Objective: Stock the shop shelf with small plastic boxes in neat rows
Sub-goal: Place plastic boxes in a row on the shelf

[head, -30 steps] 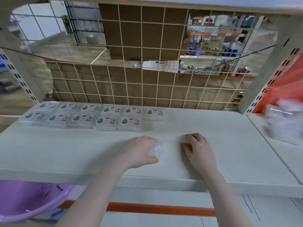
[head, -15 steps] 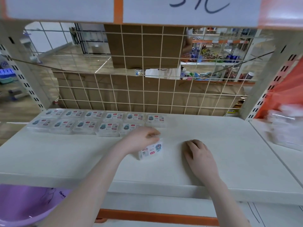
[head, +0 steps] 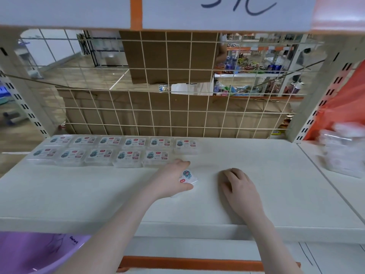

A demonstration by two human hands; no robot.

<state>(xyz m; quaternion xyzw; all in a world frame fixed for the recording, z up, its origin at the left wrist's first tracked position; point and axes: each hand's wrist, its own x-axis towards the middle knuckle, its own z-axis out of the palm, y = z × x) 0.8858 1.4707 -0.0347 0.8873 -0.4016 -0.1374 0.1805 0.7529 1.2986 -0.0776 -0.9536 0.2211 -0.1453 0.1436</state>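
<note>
1. your left hand [head: 173, 179] pinches a small clear plastic box [head: 187, 177] between thumb and fingers, tilted, just above the shelf [head: 256, 165] near its middle, just off the right end of the front row.
2. box label shows a teal picture and a red round badge; the print is too small to read.
3. your right hand [head: 238, 186] rests palm down on the shelf, fingers loosely curled, holding nothing, just right of the held box and apart from it.
4. back row [head: 124, 142]: six boxes along the rear edge, running from the back left corner. front row [head: 100, 156]: five boxes, touching side by side. same teal and red labels, text unreadable.
5. paper sign [head: 227, 10] on the rail above has blue handwriting, cut off, looks like "39c"; can't be sure.
6. purple tub [head: 29, 252] below the shelf's front left corner carries dark writing, unreadable; contents not visible.
7. blurred clear packs [head: 343, 147] sit on the neighbouring shelf past the right edge.
</note>
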